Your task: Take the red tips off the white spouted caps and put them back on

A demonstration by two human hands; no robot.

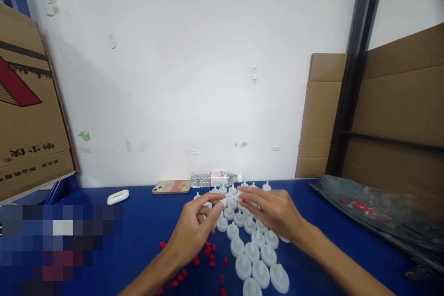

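Blue table [138,231] against a white wall [180,78], loose red caps [212,257] toward its front edge, left hand [192,226] beside them, thumb and forefinger narrowly parted, any hold unclear, white lids [243,266] running front to back, right hand [277,210] above them, single red cap [244,201] pinched at its fingertips

The worktop [138,231] is deep blue, the spouted lids [243,266] cloudy white, the small caps [212,263] red. The bottle [201,179] is clear with a red-and-white label [218,178], the phone [171,187] tan and pink. The brown carton [24,125] bears black bands; the white wall [190,55], green flecks [84,136].
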